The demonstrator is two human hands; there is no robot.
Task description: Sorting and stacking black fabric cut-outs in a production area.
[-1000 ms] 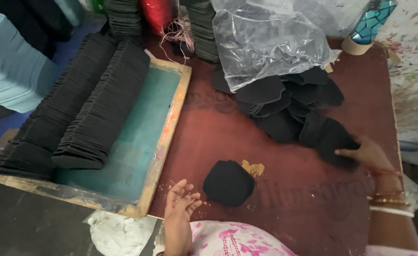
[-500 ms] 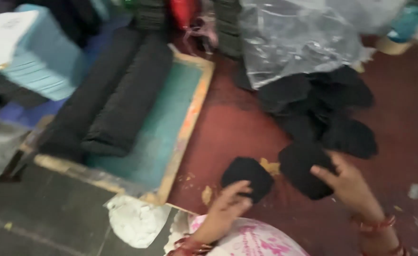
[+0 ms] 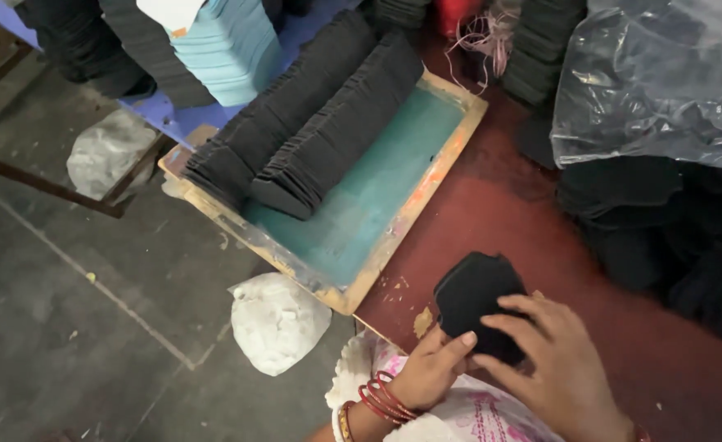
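A small stack of flat black fabric pieces (image 3: pixel 477 303), roughly hexagonal in outline, lay on the dark red table surface (image 3: pixel 541 221) close to the person's body. The right hand (image 3: pixel 553 360) rested on top of the stack with its fingers spread flat over it, pressing rather than gripping. The left hand (image 3: pixel 430 370), wearing red bangles at the wrist, touched the stack's near edge with loosely curled fingers.

Beyond the stack sat one wooden-framed printing screen with teal mesh (image 3: pixel 369 209), and two long rows of black pieces (image 3: pixel 312 123) lay fanned across it. A clear crumpled plastic bag (image 3: pixel 664 82) covered a loose heap of black pieces (image 3: pixel 664 221) at the far right. One pale blue stack (image 3: pixel 226 49) stood at the top. Two white crumpled bundles (image 3: pixel 279 319) lay on the grey floor.
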